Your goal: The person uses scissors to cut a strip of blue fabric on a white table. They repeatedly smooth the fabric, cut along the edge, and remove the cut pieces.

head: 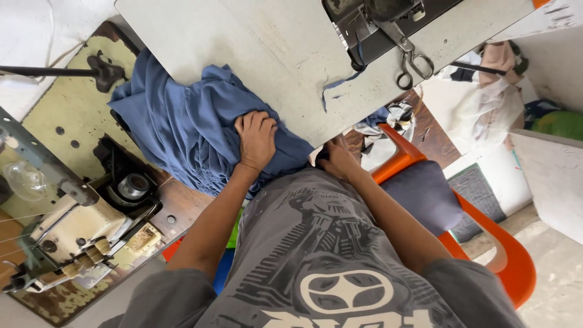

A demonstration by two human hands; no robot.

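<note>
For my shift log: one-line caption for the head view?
Left hand presses bunched blue fabric at the sewing table edge; right hand sits below it.
</note>
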